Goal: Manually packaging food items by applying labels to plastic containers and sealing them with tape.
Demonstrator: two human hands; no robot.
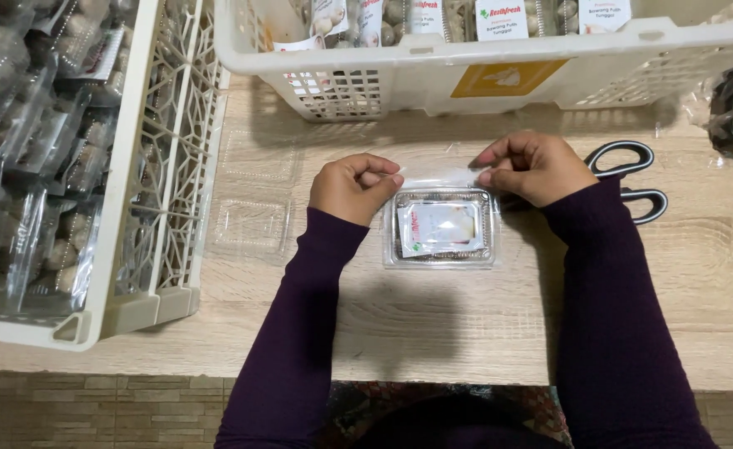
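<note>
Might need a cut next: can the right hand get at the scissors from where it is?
Probably yes. The scissors lie on the table just beside the right hand, handles nearest it, nothing between them. Its fingers are pinching the clear pack, so they must release first.

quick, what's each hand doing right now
Left hand: closed, pinching the clear plastic pack at its top edge.
Right hand: closed, pinching the same edge.

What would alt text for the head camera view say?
Both hands, left hand and right hand, pinch the top edge of a clear plastic clamshell pack on a wooden table. Scissors lie right; white baskets of packs surround.
</note>
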